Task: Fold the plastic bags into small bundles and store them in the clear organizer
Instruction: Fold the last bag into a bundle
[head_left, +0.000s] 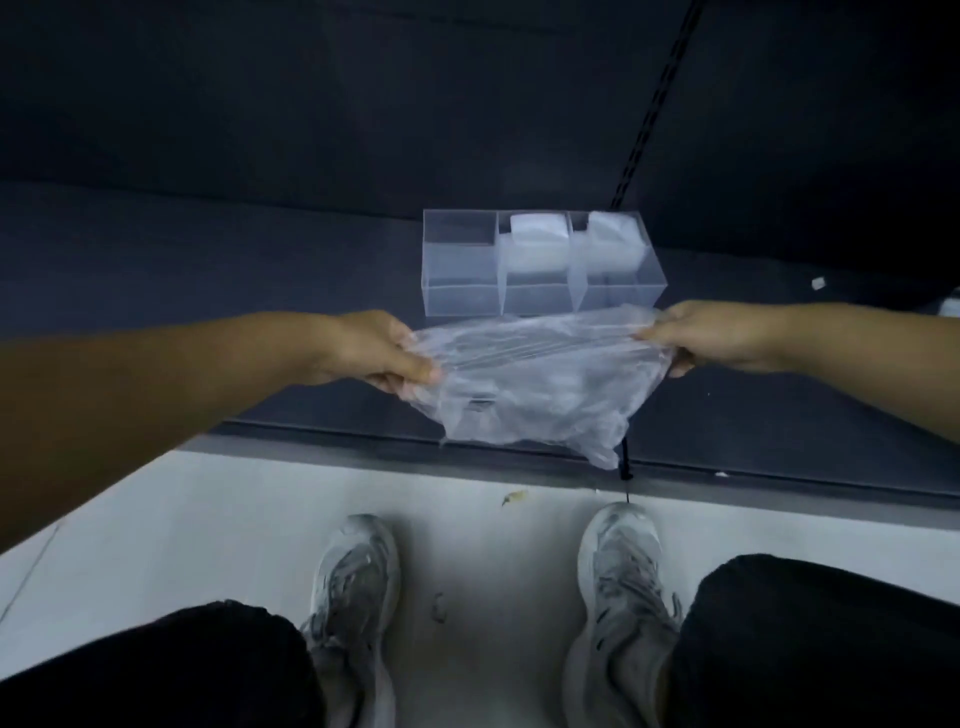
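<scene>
The head-worn camera faces forward and steeply down, close over the left hand (382, 349) and right hand (696, 338); shoes (353, 587) at 6 o'clock, organizer (457, 260) toward 12.

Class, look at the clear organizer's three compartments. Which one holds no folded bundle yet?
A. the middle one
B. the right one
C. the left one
C: the left compartment of the clear organizer shows nothing inside, while the middle bundle and the right bundle sit in the other two.

thin glossy crinkled plastic bag (530, 384), clear smooth plastic organizer (460, 270), matt dark cloth surface (208, 249)
</scene>
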